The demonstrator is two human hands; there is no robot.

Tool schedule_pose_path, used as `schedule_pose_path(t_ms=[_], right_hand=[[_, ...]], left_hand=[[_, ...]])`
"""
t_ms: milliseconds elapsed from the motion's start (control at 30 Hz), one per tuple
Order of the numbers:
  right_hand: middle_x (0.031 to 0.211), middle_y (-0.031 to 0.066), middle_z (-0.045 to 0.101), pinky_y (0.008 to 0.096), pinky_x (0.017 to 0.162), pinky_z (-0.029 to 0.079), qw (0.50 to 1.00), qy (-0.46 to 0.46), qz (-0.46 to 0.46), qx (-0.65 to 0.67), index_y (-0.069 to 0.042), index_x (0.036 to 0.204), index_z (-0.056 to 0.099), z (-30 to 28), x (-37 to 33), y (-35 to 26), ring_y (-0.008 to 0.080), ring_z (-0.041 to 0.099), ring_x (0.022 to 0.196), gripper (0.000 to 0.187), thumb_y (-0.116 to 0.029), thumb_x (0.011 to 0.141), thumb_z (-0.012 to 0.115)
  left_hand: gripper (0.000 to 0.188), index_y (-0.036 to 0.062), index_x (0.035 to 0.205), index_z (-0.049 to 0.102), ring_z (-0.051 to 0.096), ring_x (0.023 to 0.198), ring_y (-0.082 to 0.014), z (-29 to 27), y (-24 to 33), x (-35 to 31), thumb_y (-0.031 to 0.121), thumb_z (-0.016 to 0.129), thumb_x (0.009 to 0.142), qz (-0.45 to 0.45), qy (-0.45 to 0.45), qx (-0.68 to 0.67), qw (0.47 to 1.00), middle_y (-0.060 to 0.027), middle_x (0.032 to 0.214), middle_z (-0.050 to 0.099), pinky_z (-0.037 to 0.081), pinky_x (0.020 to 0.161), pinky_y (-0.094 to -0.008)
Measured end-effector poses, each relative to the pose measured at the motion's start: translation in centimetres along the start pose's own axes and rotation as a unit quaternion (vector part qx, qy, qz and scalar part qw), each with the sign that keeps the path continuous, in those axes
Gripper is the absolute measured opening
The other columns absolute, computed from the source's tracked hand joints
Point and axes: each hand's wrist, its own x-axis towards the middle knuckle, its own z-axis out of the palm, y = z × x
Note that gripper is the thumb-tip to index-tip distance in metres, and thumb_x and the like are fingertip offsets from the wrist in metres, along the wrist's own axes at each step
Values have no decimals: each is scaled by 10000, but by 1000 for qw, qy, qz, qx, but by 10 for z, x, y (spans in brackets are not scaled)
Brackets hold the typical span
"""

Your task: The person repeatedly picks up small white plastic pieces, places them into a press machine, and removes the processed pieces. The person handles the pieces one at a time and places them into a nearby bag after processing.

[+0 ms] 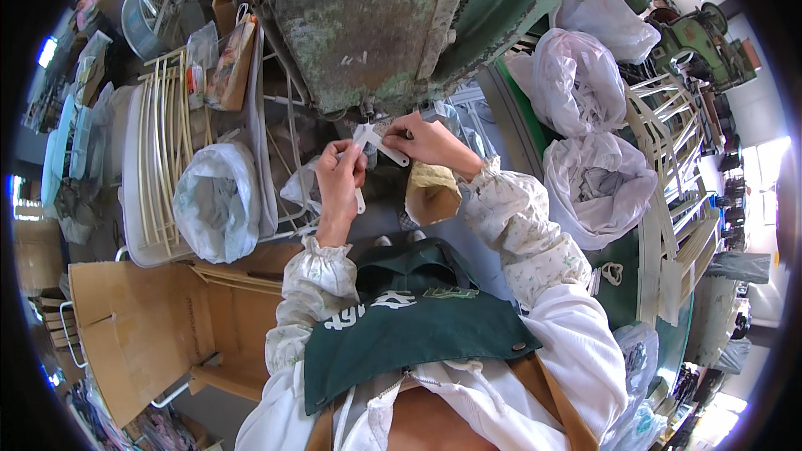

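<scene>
Below the head of a worn green machine [359, 42], both my hands are raised close together. My left hand [337, 184] is closed around a narrow white flat strip [360, 200], whose rounded lower end sticks out under the fingers. My right hand [428, 147] pinches at a second white strip [389, 151], which slants down to the right and has a small hole near its end. The upper ends of the strips meet in a V; whether they are joined I cannot tell. A brown paper tube-like holder [433, 197] hangs just below my right wrist.
To the left, a white bag [217, 202] stands beside a rack of pale strips [163, 154]. An open cardboard box [142, 330] lies nearer. Two white bags [578, 83] [595, 188] of flat pieces sit on the green bench at right, with stacked strips [681, 259] beyond.
</scene>
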Motion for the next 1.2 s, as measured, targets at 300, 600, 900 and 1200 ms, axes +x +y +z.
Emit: schedule_pose_path(t_ms=[300, 600, 900, 1200], right_hand=[[666, 82, 674, 303, 589, 473, 982, -28, 22, 184, 38, 804, 657, 12, -9, 2, 118, 597, 615, 216, -172, 855, 653], [602, -16, 578, 206, 450, 297, 956, -74, 123, 256, 16, 856, 667, 5, -28, -5, 25, 418, 493, 267, -224, 932, 580], [615, -8, 577, 206, 466, 322, 948, -66, 111, 291, 22, 834, 663, 6, -22, -8, 32, 453, 524, 280, -228, 933, 587], [618, -36, 505, 199, 415, 253, 841, 300, 197, 405, -18, 889, 663, -38, -77, 16, 31, 386, 476, 185, -189, 888, 593]], left_hand=[[204, -32, 953, 616, 397, 412, -50, -18, 2, -2, 165, 597, 905, -39, -28, 39, 998, -63, 633, 594, 262, 382, -196], [155, -39, 902, 631, 464, 476, -48, -19, 9, -9, 114, 644, 878, 1, 2, 106, 994, -31, 610, 568, 286, 412, -180], [137, -30, 892, 631, 479, 495, -52, -19, 22, -11, 100, 667, 865, -10, 16, 84, 996, -28, 611, 566, 286, 419, -178], [389, 27, 1129, 585, 462, 610, -122, -51, 9, -33, 79, 432, 775, -127, -140, -109, 976, -152, 893, 615, 369, 579, -244]])
